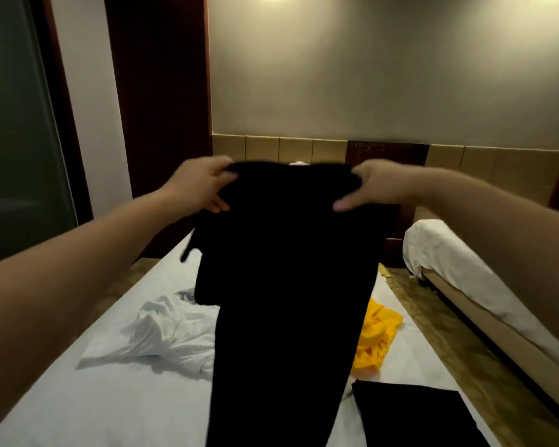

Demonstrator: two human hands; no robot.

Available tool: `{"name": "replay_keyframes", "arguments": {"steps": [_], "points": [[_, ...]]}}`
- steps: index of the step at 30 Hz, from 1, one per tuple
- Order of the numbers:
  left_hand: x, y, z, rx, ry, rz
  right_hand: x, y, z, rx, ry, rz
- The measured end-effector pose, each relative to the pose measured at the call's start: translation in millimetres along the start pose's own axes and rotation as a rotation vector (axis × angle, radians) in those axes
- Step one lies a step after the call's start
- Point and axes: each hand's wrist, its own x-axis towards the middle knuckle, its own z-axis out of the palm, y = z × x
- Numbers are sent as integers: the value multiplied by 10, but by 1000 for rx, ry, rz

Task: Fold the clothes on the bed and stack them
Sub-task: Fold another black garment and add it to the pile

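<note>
Hands grip black garment, perhaps trousers.

Both arms are bare from the frame edges to the fingertips. The left forearm fills the lower left of the frame up to the left hand. The right forearm spans the right side up to the right hand, which is slightly blurred.
</note>
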Motion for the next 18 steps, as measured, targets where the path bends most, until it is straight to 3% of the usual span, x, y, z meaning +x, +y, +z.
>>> {"name": "replay_keyframes", "arguments": {"steps": [2,3,4,6,7,8,10,11,12,14,15,18], "points": [[-5,177,-110,-135,71,56,-29,-93,-205,291,208,-107],[-30,192,-101,-120,56,79,-23,-122,-223,372,233,-154],[-63,142,-59,21,2,111,-7,-126,-191,357,213,-158],[-164,-47,23,371,-181,92,-17,-99,13,16,-20,-54],[-202,-124,12,405,-188,86,-34,-75,99,-97,-68,-47],[-202,-154,-58,358,-132,118,-28,-45,109,-108,-43,-92],[-192,-77,-203,143,97,217,-77,-108,67,126,253,-221],[-183,-25,-239,116,134,242,-68,-113,61,197,388,-254],[-191,13,-254,177,69,267,-64,-111,65,199,423,-248],[-254,-18,-176,387,-146,257,-76,-85,189,-38,208,-172],[-281,-57,-170,406,-156,238,-65,-26,240,-118,155,-162],[-214,34,-308,252,24,241,-66,-49,133,44,455,-236]]}}
